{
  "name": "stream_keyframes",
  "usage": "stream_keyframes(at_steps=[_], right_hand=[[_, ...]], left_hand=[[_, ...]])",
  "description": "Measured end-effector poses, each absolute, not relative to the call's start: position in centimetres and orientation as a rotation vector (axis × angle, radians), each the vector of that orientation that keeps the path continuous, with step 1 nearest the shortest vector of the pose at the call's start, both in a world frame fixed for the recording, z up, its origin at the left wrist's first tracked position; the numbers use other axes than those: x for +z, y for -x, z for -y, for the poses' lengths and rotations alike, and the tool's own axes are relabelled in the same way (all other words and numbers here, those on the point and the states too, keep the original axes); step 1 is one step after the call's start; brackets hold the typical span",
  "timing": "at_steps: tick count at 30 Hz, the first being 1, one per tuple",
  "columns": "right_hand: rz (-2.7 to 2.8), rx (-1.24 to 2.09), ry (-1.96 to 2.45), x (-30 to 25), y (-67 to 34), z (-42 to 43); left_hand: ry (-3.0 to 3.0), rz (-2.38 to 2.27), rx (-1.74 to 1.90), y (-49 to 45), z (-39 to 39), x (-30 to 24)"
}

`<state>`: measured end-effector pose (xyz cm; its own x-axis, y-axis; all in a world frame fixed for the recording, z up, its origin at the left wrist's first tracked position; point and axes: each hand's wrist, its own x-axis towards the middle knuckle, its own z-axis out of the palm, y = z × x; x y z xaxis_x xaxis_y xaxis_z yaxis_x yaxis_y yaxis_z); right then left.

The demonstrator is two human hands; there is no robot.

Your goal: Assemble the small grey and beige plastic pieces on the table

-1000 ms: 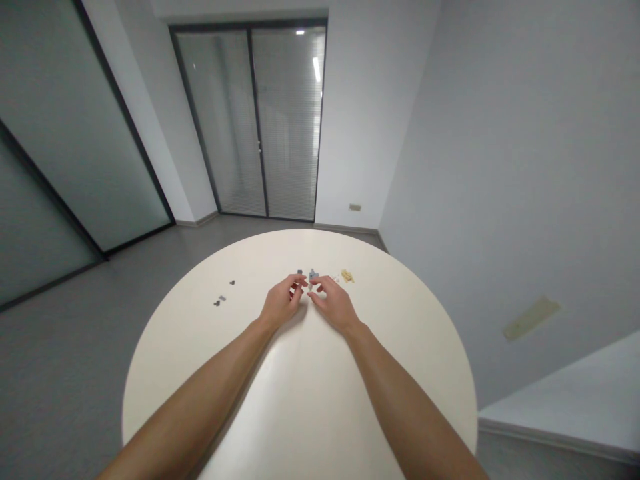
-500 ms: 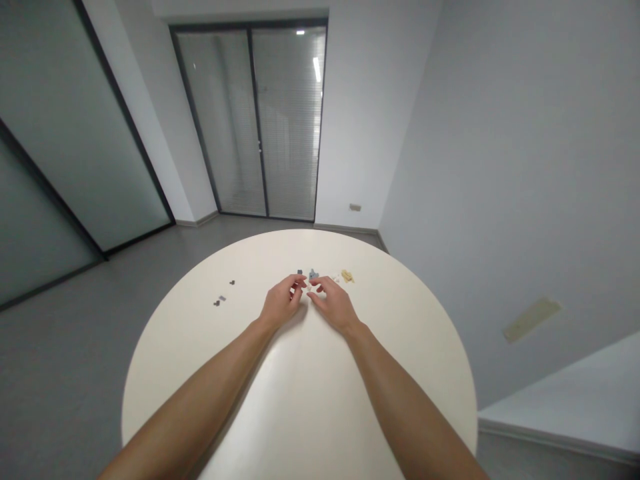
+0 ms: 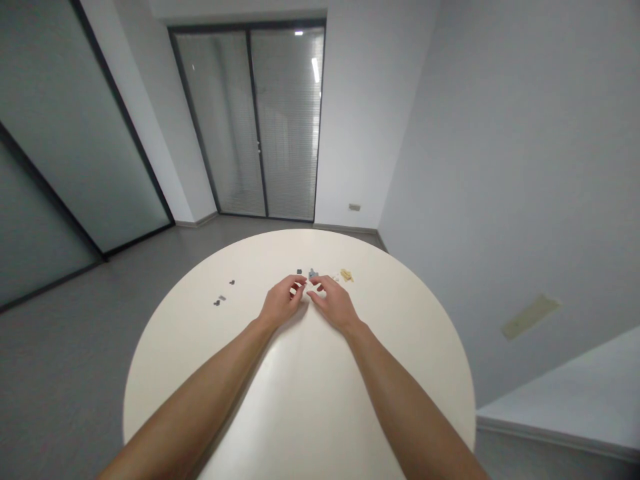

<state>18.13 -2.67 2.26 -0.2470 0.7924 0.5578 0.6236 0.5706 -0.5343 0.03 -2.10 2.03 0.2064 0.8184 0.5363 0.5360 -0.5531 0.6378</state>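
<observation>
Left hand (image 3: 281,305) and right hand (image 3: 337,305) curled over the desk (image 3: 310,407)
Whether they pinch anything cannot be told; a blue-gray piece (image 3: 313,273) lies just beyond.

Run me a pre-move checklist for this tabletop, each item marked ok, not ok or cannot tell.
1. Both hands in view: ok; the left hand and right hand are close together above the table.
2. Firm hold on a small piece: cannot tell; the space between the fingers is too small to make out.
3. Blue-grey piece in sight: ok; just beyond the hands.
4. Loose pieces gathered together: not ok; two small dark pieces lie off to the left, the yellow pieces beyond the right hand.
5. Those pieces inside the table's edge: ok.
</observation>
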Motion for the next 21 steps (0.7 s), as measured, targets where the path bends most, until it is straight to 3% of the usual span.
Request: stream_keyframes(at_steps=[21], right_hand=[[1.972, 0.257, 1.113, 2.11, -18.16, 2.51]], left_hand=[[-2.195, -1.270, 1.191, -0.04, 2.15, 2.14]])
